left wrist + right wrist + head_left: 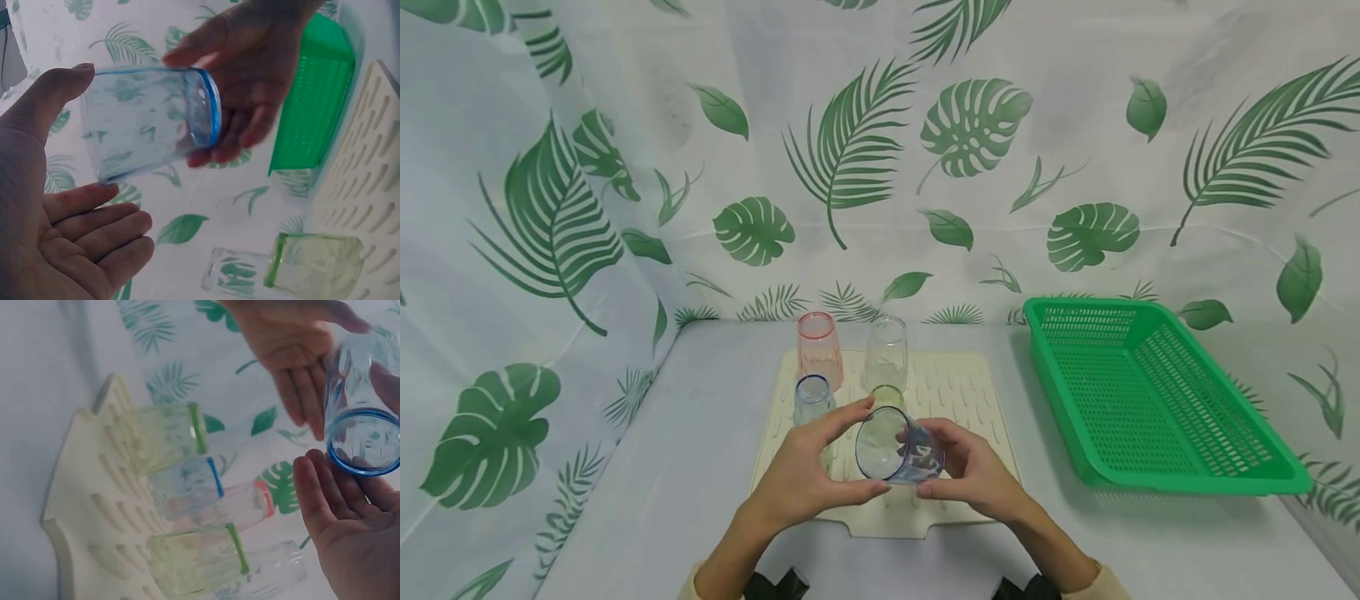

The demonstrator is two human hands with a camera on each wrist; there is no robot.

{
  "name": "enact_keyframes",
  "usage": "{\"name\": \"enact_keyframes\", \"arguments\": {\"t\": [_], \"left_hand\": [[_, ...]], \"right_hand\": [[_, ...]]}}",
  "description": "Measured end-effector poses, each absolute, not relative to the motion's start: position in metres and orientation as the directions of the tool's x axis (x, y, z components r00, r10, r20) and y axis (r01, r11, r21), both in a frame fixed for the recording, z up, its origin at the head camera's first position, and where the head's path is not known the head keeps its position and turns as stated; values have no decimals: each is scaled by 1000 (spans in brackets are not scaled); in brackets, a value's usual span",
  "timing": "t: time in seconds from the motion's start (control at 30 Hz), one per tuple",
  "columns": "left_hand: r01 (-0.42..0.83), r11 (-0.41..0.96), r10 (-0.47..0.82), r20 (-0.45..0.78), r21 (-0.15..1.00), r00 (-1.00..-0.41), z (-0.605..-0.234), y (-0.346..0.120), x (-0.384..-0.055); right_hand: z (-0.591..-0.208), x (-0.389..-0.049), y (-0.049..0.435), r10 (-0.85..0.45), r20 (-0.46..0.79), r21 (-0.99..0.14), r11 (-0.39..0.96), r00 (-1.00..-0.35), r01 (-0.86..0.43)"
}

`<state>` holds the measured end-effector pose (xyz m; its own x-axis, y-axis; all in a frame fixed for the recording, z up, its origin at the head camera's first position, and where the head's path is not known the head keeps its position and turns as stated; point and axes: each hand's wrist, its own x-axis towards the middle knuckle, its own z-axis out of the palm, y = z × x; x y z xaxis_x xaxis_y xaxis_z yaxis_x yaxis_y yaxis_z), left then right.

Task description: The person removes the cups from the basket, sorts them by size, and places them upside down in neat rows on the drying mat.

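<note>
Between both hands is a blue-rimmed glass, tilted on its side above a cream drying mat. My left hand pinches one end between thumb and forefinger, its other fingers loosely extended in the left wrist view. My right hand holds the opposite end with thumb and fingers, around the bright blue edge. Behind them on the mat stand a red-rimmed glass, a clear glass, another blue-rimmed glass and two green-rimmed glasses, one partly hidden by my left hand in the head view.
A green perforated plastic basket stands on the white table to the right of the mat. A leaf-patterned sheet hangs behind the table and along its left side.
</note>
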<state>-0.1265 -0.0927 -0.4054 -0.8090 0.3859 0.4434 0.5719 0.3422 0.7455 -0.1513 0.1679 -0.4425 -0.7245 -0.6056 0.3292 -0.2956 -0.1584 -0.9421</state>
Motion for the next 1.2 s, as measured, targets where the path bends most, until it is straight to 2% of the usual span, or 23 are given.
{"name": "enact_keyframes", "arguments": {"t": [0.2,0.33,0.47,0.63,0.77,0.9,1.03,1.2], "left_hand": [[470,399,397,314,787,-862,-407,-94,-123],[455,438,413,276,775,-868,-409,-93,-121],[478,479,411,293,736,-863,-409,-93,-118],[497,555,336,367,666,-867,-408,-103,-110],[515,597,269,451,615,-851,-413,-118,-109],[460,647,191,454,608,-870,-423,-135,-110],[345,686,115,373,641,-921,-435,-152,-108],[212,726,52,255,654,-966,-450,-167,-106]], "right_hand": [[-431,-155,176,-570,364,-929,-279,-736,-244],[-425,-154,174,-552,389,-914,-328,-737,-237],[-423,-153,171,-542,413,-897,-379,-731,-226],[-426,-155,168,-520,449,-882,-389,-727,-266],[-431,-156,166,-483,435,-896,-320,-760,-309],[-437,-155,162,-432,447,-892,-158,-783,-423],[-446,-158,155,-392,491,-842,16,-778,-539],[-458,-162,150,-357,454,-817,199,-816,-541]]}}
